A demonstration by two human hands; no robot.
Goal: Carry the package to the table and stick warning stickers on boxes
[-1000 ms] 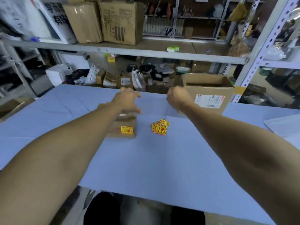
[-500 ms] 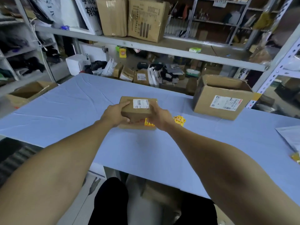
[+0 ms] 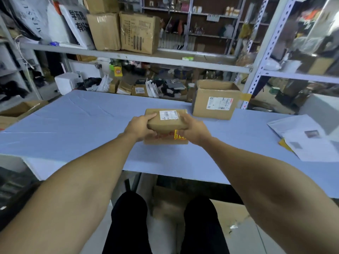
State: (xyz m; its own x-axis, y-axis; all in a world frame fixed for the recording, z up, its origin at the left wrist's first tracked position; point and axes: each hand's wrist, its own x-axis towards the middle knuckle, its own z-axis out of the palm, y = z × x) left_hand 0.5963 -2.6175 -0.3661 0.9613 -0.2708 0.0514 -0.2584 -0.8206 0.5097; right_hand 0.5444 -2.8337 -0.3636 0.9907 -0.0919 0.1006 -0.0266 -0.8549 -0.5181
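A brown cardboard package [image 3: 169,123] with a white shipping label on top sits over the blue table [image 3: 73,125], near its middle. My left hand [image 3: 140,127] grips its left end, thumb on top. Its right end is clasped by my right hand [image 3: 192,130]. Below the held top shows a brown face with red print and a yellow warning sticker [image 3: 178,135]; I cannot tell whether that is the package's own front or a second box underneath. The loose sticker pile is hidden.
An open cardboard box [image 3: 216,105] with a label stands at the table's far edge, right of the package. White mail bags [image 3: 308,142] lie at the right. A carton [image 3: 20,112] sits beyond the left edge. Cluttered shelves [image 3: 139,57] stand behind the table, and more boxes lie under it.
A second ago my hands hovered apart, the left resting on the package. Both have since closed on the package's ends. The view has pulled back from the table.
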